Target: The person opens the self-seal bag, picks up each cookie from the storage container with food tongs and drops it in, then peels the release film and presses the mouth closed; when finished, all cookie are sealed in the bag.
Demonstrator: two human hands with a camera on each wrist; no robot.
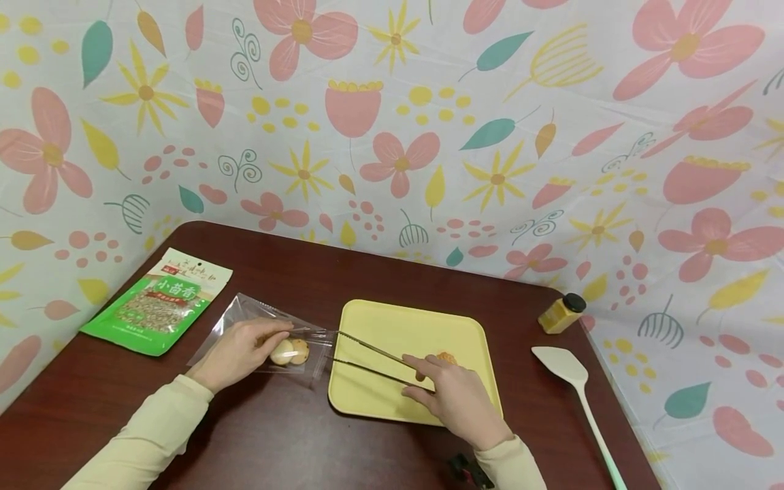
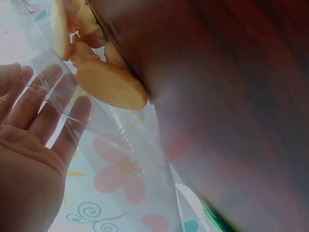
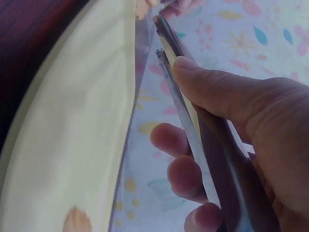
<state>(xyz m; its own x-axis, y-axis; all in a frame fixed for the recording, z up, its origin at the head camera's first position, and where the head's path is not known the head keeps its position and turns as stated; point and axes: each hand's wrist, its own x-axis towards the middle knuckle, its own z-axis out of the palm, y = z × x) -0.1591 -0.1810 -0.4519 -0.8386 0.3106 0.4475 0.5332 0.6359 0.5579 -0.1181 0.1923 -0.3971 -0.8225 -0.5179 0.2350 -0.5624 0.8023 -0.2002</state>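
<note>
My left hand (image 1: 241, 350) pinches the upper edge of a clear plastic bag (image 1: 235, 313) near its mouth; in the left wrist view, the other fingers spread behind the film. Several round, golden biscuits (image 1: 290, 352) lie inside, also visible as flat biscuits (image 2: 111, 84) close to those fingers. My right hand (image 1: 459, 398) grips metal tongs (image 1: 376, 350) above a yellow tray (image 1: 398, 316). Their two arms stand apart and point left, tips at the bag's mouth. No biscuit shows between the tips (image 3: 161, 50). One biscuit (image 1: 446, 356) sits on the tray, partly behind my right hand.
A green and white packet (image 1: 159, 303) lies left of the bag. On the right stand a small yellow jar with a black lid (image 1: 560, 313) and a white spatula (image 1: 563, 364). Some small black object (image 1: 468, 471) lies by my right sleeve. Patterned cloth (image 1: 404, 163) hangs behind the table.
</note>
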